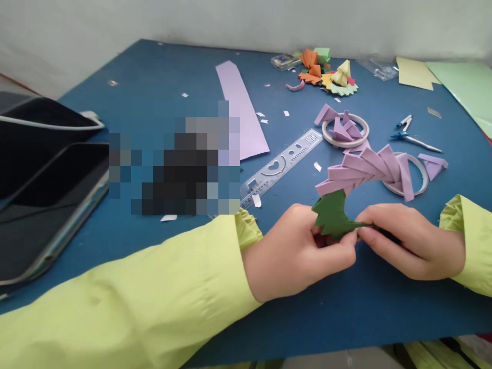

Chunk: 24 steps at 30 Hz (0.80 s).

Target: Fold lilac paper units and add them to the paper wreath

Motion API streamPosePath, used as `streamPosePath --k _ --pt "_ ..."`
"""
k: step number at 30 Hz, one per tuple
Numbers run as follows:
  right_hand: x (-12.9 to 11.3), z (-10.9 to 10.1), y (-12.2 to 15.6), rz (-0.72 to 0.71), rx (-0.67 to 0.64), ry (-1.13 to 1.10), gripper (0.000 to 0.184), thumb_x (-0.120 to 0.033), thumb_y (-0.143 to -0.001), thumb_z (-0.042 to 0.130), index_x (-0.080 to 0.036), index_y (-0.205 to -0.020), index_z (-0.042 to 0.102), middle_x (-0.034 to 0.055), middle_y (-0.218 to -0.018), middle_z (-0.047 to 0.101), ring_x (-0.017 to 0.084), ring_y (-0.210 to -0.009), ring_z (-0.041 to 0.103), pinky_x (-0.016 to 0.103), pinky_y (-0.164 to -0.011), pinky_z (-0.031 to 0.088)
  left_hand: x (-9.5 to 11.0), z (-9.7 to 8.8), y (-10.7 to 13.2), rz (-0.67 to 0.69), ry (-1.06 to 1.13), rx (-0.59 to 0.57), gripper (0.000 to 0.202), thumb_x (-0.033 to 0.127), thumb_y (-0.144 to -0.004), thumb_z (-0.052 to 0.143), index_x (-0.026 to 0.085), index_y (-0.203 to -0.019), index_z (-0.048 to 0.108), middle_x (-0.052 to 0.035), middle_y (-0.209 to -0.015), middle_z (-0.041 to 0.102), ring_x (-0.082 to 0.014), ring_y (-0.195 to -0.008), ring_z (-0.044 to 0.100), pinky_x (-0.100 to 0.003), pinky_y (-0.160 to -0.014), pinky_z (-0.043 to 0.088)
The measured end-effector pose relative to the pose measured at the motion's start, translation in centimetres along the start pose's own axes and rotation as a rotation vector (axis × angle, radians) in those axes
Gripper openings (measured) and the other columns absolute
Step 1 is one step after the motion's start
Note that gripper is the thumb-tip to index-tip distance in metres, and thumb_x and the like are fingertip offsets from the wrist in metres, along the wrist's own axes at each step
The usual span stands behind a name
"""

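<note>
Between my two hands is a green paper leaf with a jagged edge and a thin stem. My left hand is closed on the leaf's lower part, thumb and fingers pinching it near the stem. The stem is pinched by the thumb and fingertips of my right hand. Just behind the leaf lies a curved chain of folded lilac paper pieces, close to or touching the leaf's top; I cannot tell which. One end of it rests over a roll of tape.
A clear ruler and a lilac paper strip lie left of the hands. Behind are another tape roll with lilac pieces, a compass and coloured folded paper. A dark tablet-like device is at left. Paper scraps lie about.
</note>
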State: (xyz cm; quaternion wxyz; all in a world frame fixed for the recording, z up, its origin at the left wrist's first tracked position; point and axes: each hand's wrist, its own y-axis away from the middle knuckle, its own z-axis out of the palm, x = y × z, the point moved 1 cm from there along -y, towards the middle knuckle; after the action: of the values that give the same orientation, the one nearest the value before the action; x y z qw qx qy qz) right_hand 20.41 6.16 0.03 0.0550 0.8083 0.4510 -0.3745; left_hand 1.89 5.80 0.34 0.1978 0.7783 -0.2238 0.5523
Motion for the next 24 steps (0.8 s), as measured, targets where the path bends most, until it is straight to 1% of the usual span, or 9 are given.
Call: streamPosePath --k 4,7,11,12,14,16,18,20,24 --pt "-0.09 -0.08 -0.1 -0.007 0.016 0.009 0.012 -0.015 -0.097 0.037 -0.018 -0.092 0.047 0.001 -0.074 0.056 0.012 -0.064 0.049 0.022 -0.061 0.04 0.15 -0.24 -0.11 -0.07 0.052 -0.053 0.022 0.021 -0.077 0.044 0.019 -0.055 0.041 0.0068 -0.051 0.032 -0.0081 -0.05 0.036 -0.022 -0.047 0.028" --pt "-0.18 -0.27 -0.16 0.023 0.024 -0.035 0.013 -0.013 -0.096 0.037 -0.019 -0.09 0.046 -0.0014 -0.072 0.053 0.01 -0.061 0.046 0.02 -0.059 0.04 0.36 -0.52 -0.12 -0.09 0.153 -0.091 0.02 0.022 -0.076 0.042 0.021 -0.057 0.035 0.007 -0.052 0.033 -0.0082 -0.048 0.039 -0.022 -0.046 0.028" --pt "-0.28 -0.42 -0.1 0.054 0.015 -0.098 0.015 -0.009 -0.094 0.036 -0.02 -0.09 0.045 -0.004 -0.07 0.049 0.007 -0.057 0.043 0.018 -0.054 0.038 0.44 -0.59 0.01 -0.108 0.165 -0.125 0.023 0.024 -0.079 0.042 0.021 -0.057 0.035 0.0063 -0.05 0.036 -0.0096 -0.049 0.043 -0.023 -0.048 0.029" --pt "-0.28 -0.41 -0.02 0.08 0.032 -0.115 0.015 -0.009 -0.095 0.036 -0.02 -0.09 0.045 -0.005 -0.068 0.048 0.007 -0.056 0.043 0.018 -0.053 0.037 0.41 -0.54 0.05 -0.114 0.158 -0.124 0.025 0.024 -0.08 0.042 0.021 -0.057 0.036 0.0062 -0.05 0.036 -0.0099 -0.05 0.043 -0.023 -0.048 0.03" --pt "-0.26 -0.36 0.19 0.16 0.126 -0.106 0.012 -0.014 -0.097 0.037 -0.021 -0.09 0.044 -0.0063 -0.064 0.047 0.007 -0.053 0.043 0.018 -0.051 0.036 0.29 -0.39 0.14 -0.114 0.139 -0.092 0.026 0.027 -0.084 0.042 0.02 -0.058 0.038 0.0059 -0.051 0.037 -0.0104 -0.052 0.043 -0.024 -0.049 0.03" --pt "-0.26 -0.29 0.43 0.229 0.254 -0.033 0.011 -0.019 -0.098 0.04 -0.021 -0.088 0.043 -0.0069 -0.06 0.045 0.008 -0.05 0.042 0.02 -0.048 0.036 0.18 -0.25 0.2 -0.087 0.096 -0.029 0.027 0.028 -0.087 0.042 0.02 -0.062 0.042 0.0055 -0.055 0.039 -0.0107 -0.054 0.045 -0.024 -0.05 0.031" --pt "-0.36 -0.16 0.59 0.23 0.323 0.06 0.012 -0.02 -0.097 0.043 -0.022 -0.085 0.043 -0.0067 -0.058 0.043 0.008 -0.047 0.04 0.022 -0.046 0.034 0.1 -0.13 0.22 -0.043 0.042 0.006 0.027 0.027 -0.09 0.041 0.019 -0.065 0.045 0.0049 -0.06 0.043 -0.0109 -0.057 0.046 -0.025 -0.053 0.032" --pt "-0.49 0.02 0.66 0.165 0.31 0.128 0.011 -0.019 -0.095 0.046 -0.022 -0.084 0.044 -0.006 -0.059 0.044 0.008 -0.047 0.039 0.023 -0.047 0.035 0.0 -0.07 0.23 0.004 -0.005 0.007 0.027 0.025 -0.093 0.039 0.019 -0.067 0.045 0.0048 -0.062 0.043 -0.0106 -0.059 0.046 -0.025 -0.056 0.033" --pt "-0.52 0.27 0.67 0.079 0.238 0.185 0.005 -0.017 -0.093 0.048 -0.021 -0.092 0.047 -0.0025 -0.066 0.053 0.01 -0.055 0.048 0.024 -0.052 0.039 -0.35 0.0 0.34 0.142 -0.132 -0.015 0.027 0.021 -0.094 0.039 0.019 -0.066 0.042 0.006 -0.06 0.037 -0.0095 -0.055 0.038 -0.025 -0.056 0.032"
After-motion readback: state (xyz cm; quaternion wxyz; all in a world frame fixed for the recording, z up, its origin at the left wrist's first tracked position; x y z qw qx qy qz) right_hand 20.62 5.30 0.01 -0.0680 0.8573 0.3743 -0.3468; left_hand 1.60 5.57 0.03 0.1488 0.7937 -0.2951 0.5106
